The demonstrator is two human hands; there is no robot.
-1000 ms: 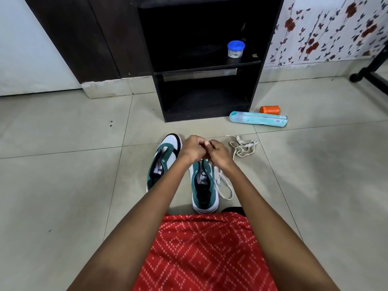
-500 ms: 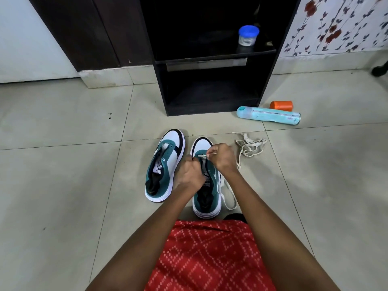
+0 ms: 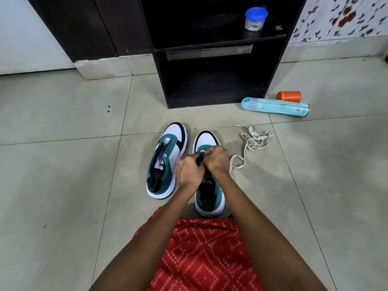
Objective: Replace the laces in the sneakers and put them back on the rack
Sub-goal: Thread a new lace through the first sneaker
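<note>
Gripping one sneaker [image 3: 206, 141] of two, left hand [image 3: 190, 171]; pinching one lace [image 3: 259, 136], right hand [image 3: 217, 159].

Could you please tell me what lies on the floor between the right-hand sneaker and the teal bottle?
In the head view, a tangled cream lace lies on the tiles between the right-hand sneaker and the teal bottle, clear of the bottle.

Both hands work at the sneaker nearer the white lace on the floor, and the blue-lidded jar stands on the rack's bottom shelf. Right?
No: the head view shows the blue-lidded jar on the rack's upper shelf, not the bottom. Left hand and right hand do work at the sneaker nearer the white lace.
</note>
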